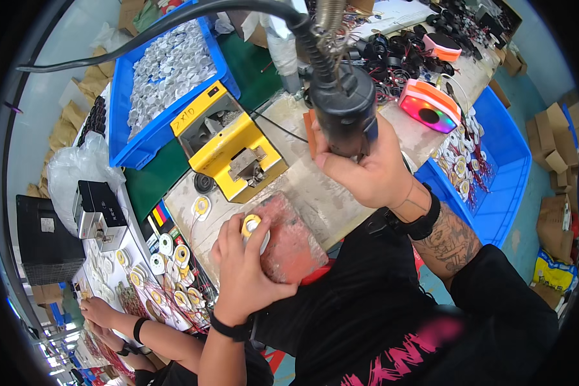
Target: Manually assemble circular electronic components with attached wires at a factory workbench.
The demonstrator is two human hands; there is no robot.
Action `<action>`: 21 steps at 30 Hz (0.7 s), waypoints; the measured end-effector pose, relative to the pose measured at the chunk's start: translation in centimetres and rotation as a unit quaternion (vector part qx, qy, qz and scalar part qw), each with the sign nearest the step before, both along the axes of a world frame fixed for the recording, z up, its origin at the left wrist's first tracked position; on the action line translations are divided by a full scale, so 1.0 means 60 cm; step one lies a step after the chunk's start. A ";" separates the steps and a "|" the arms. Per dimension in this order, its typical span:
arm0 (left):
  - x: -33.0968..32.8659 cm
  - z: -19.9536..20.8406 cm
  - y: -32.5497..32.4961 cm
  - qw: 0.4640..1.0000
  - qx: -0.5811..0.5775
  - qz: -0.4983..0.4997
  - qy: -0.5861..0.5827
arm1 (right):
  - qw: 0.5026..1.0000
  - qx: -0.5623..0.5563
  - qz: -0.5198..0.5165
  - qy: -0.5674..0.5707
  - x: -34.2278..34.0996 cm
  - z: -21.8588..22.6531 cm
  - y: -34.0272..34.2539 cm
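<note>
Yellow-and-white disc (251,222): holds it with left hand (248,276) at the left corner of red block (296,241), clasping both in one grip by the worktop's (309,193) near edge; farther right, wraps right hand (374,170) around black cylindrical tool (343,96), left of blue bin (505,215).

Bright and fairly even across the middle of the frame, with whitish light on the bench (300,183). Dotted with white lamps (56,372) at lower left, with coloured glow on the orange box (429,110) at upper right. Shiny with glare on the plastic bag (77,167) at left. Dark on the shirt (505,315) at lower right, smeared over its pink patch (439,329). Slightly soft on the black tool (343,106) at top centre. Bent toward the rim, black at the corners.
</note>
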State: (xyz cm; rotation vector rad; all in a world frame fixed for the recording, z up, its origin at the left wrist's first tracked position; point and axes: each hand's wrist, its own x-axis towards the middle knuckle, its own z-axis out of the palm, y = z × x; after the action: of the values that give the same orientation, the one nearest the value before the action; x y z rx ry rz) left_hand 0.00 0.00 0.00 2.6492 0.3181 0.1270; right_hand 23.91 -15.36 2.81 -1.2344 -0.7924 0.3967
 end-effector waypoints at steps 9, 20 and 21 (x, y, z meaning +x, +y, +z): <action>0.032 -0.034 -0.002 0.998 0.024 0.044 -0.044 | 0.994 -0.064 -0.053 -0.075 0.004 -0.013 -0.027; 0.039 -0.073 0.008 0.958 0.061 0.192 -0.205 | 0.998 -0.059 0.018 -0.030 -0.016 -0.015 -0.016; 0.039 -0.083 0.012 0.957 0.061 0.193 -0.207 | 0.998 -0.058 0.018 -0.031 -0.019 -0.014 -0.014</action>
State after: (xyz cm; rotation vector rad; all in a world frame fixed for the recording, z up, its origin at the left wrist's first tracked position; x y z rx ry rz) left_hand 2.36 0.70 -4.97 2.5603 0.6943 0.8359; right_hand 22.78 -16.21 1.99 -1.3482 -0.8560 0.4404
